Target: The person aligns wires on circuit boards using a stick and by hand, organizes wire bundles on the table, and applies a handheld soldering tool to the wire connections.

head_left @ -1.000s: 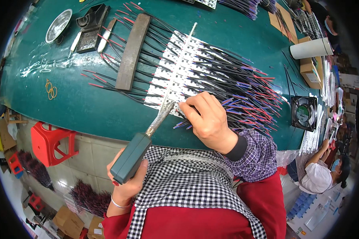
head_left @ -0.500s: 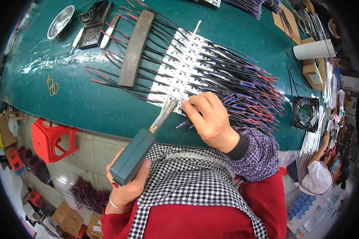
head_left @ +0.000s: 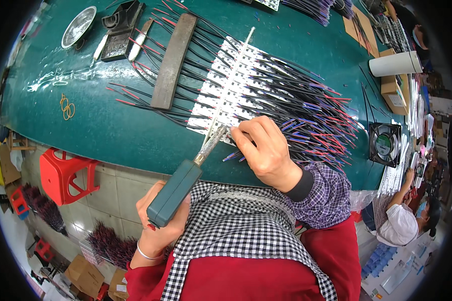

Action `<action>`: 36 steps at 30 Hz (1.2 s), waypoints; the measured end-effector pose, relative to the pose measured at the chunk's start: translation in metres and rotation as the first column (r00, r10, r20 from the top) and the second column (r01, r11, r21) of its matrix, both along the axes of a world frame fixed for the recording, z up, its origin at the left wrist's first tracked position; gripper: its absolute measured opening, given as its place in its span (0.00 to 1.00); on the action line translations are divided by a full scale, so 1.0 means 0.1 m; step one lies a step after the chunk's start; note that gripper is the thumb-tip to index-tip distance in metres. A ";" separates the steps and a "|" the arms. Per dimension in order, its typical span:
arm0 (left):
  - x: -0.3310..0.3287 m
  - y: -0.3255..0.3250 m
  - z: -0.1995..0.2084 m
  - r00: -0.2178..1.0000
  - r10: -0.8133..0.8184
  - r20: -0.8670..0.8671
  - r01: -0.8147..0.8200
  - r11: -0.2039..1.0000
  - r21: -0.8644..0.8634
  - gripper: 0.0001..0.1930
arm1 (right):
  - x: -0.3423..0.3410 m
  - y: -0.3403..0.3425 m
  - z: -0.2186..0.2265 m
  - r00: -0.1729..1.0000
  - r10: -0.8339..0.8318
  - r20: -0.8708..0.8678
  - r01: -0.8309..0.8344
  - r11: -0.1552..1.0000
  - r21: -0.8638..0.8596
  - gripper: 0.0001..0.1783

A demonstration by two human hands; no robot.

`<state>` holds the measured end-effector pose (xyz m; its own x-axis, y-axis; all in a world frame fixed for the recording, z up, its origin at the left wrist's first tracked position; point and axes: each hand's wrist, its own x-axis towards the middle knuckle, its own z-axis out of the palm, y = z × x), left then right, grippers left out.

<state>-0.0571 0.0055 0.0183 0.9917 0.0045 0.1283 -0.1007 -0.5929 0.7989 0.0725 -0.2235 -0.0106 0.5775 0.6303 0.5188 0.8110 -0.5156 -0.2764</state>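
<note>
My left hand (head_left: pixel 158 220) is wrapped around the dark green body of a soldering gun (head_left: pixel 175 193). Its metal barrel points up and right, with the tip at the near end of a white circuit board panel (head_left: pixel 229 83). At that tip, the thumb and forefinger of my right hand (head_left: pixel 266 150) are pressed together over the panel's near right corner; what they pinch is too small to make out. Black wires (head_left: pixel 306 110) with red and blue ends fan out from the panel's right side. More wires leave its left side, under a grey metal bar (head_left: pixel 174 62). A thin pale strip (head_left: pixel 236 65) lies lengthwise on the panel.
On the green table (head_left: pixel 110 135) are rubber bands (head_left: pixel 67 108), a metal bowl (head_left: pixel 79 27), a black tray (head_left: pixel 119 35) and a square fan (head_left: pixel 385 144). A white cylinder (head_left: pixel 396 63) rests on a carton at right. A red stool (head_left: pixel 69 175) stands at left; a person (head_left: pixel 399 223) sits at right.
My left hand and the soldering gun have shifted slightly right and up, the barrel staying near the panel's near end. My right hand has hardly moved.
</note>
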 end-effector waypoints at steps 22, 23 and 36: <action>-0.36 0.04 -0.12 0.937 0.288 -0.198 -0.349 0.806 -0.478 0.23 | -0.09 -0.08 0.15 0.999 0.031 -0.044 -0.028 0.997 0.065 0.27; -0.35 0.04 -0.12 0.940 0.290 -0.178 -0.340 0.808 -0.481 0.23 | -0.06 -0.03 0.14 0.999 -0.029 0.026 0.028 1.000 0.011 0.27; -0.37 0.06 0.05 0.905 0.185 -0.383 -0.353 0.829 -0.434 0.24 | -0.09 -0.02 0.04 0.998 -0.053 0.045 0.059 0.986 -0.158 0.20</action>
<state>-0.0941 0.0118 0.0229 0.9262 0.2553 -0.2774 0.3081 -0.0885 0.9472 0.0634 -0.2254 -0.0062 0.5945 0.6742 0.4381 0.7886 -0.5952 -0.1541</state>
